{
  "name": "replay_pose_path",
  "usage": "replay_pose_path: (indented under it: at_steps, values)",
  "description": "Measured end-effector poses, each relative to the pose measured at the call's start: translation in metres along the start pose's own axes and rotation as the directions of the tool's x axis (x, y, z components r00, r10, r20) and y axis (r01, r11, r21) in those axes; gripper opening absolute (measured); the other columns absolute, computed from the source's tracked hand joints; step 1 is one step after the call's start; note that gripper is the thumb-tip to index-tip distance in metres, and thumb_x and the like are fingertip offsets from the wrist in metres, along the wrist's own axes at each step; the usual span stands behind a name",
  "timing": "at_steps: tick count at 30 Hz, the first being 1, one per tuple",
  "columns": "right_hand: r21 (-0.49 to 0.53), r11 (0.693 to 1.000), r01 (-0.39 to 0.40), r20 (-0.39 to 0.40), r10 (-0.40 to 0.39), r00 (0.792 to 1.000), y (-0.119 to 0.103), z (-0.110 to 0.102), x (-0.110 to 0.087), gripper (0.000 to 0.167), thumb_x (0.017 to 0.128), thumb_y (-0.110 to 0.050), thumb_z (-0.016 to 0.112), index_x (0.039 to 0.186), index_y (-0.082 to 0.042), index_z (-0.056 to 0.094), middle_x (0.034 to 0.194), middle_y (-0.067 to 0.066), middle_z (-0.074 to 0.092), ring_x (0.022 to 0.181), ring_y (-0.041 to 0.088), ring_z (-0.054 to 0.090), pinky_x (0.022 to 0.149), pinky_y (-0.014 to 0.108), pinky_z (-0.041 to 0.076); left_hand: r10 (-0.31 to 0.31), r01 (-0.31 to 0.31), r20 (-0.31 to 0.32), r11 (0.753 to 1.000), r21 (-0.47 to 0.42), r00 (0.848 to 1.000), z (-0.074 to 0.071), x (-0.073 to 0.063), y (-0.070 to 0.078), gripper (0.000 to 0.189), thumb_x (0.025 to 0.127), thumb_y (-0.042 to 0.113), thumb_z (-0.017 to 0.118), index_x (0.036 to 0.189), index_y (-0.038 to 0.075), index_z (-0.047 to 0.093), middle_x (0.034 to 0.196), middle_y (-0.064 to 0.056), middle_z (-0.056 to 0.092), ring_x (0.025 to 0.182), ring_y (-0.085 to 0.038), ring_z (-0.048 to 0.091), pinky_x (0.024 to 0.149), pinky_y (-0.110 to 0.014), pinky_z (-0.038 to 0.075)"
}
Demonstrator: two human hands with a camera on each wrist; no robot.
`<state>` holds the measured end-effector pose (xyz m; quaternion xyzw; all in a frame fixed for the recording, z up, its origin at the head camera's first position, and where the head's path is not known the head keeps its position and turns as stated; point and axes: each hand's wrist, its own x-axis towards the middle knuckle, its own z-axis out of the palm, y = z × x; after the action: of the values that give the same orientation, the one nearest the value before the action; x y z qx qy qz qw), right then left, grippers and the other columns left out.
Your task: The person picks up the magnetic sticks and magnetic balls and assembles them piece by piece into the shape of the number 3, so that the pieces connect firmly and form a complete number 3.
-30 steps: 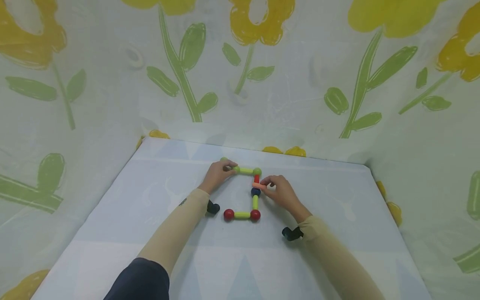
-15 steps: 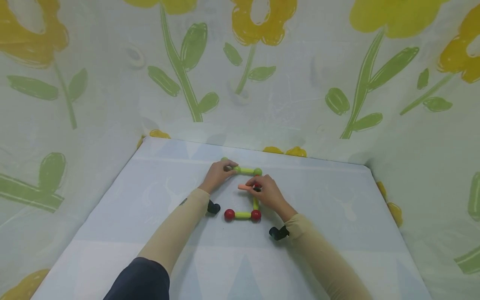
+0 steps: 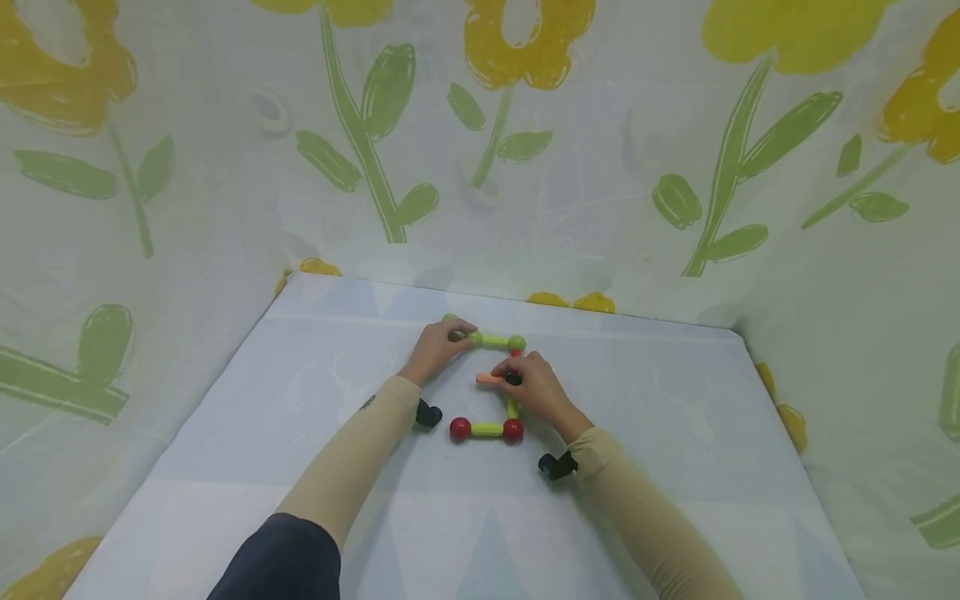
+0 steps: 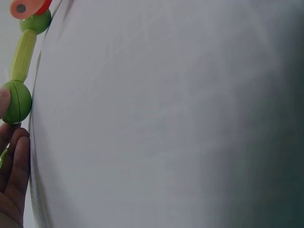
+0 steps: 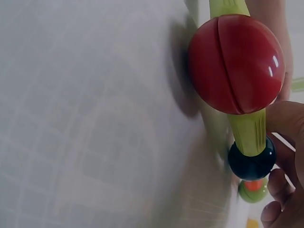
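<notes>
My left hand (image 3: 437, 350) pinches a light green ball (image 4: 19, 102) between thumb and fingers. A yellow-green rod (image 3: 495, 342) joins that ball to another green ball (image 3: 517, 342) on its right. My right hand (image 3: 542, 390) holds an orange rod (image 3: 487, 379) that points left. The rod's right end is at the dark blue ball (image 5: 251, 161), mostly covered by the fingers in the head view; whether they touch cannot be told. A red rod (image 3: 515, 353) runs from the right green ball toward the blue one. Below the blue ball, another yellow-green rod (image 5: 248, 133) leads to a red ball (image 5: 236, 64).
The chain's near side is a yellow-green rod (image 3: 487, 430) ending in a second red ball (image 3: 461, 429). Another green ball (image 3: 449, 317) shows behind the left hand. A pale cloth covers the table (image 3: 637, 533); flower-patterned curtain (image 3: 585, 175) surrounds it.
My right hand has moved left with the orange rod, from over the chain's right side to the blue ball, then slightly nearer me. The left hand keeps its pinch on the green ball.
</notes>
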<state>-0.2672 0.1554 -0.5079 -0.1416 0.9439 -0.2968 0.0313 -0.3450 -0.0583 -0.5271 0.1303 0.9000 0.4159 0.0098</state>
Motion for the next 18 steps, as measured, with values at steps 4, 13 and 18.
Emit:
replay_pose_path:
  at_steps: [4,13,18]
  values:
    - [-0.009,1.000,-0.006,0.000,0.006,1.000,0.0021,0.0023,0.0003,0.017,0.086,-0.033,0.075,0.101,-0.026,0.076,0.093,-0.012,0.070,0.093,0.017,0.048,0.082,0.031,0.039,0.004,-0.004,0.001,1.000,-0.009,1.000,-0.0003,-0.0012,0.0012,0.027,0.089,0.031,0.072,0.115,0.024,0.070,0.113,0.003,0.070,0.105,-0.018,0.064,0.094,-0.038,0.050]
    - [-0.012,1.000,-0.029,0.007,0.029,1.000,0.0039,0.0050,0.0016,0.020,0.085,-0.037,0.075,0.102,-0.027,0.076,0.091,-0.012,0.068,0.093,0.016,0.047,0.081,0.031,0.040,0.010,-0.010,-0.006,1.000,-0.005,1.000,0.0000,-0.0011,0.0002,0.028,0.088,0.032,0.072,0.115,0.025,0.070,0.113,0.003,0.070,0.105,-0.019,0.065,0.095,-0.038,0.050]
    - [-0.019,0.999,-0.034,0.005,0.035,0.999,0.0037,0.0059,0.0016,0.020,0.085,-0.037,0.075,0.103,-0.027,0.076,0.092,-0.011,0.069,0.094,0.017,0.047,0.081,0.031,0.040,0.010,-0.010,-0.003,1.000,-0.007,1.000,0.0006,-0.0007,-0.0011,0.027,0.088,0.032,0.072,0.115,0.025,0.070,0.113,0.003,0.070,0.106,-0.020,0.064,0.095,-0.039,0.050]
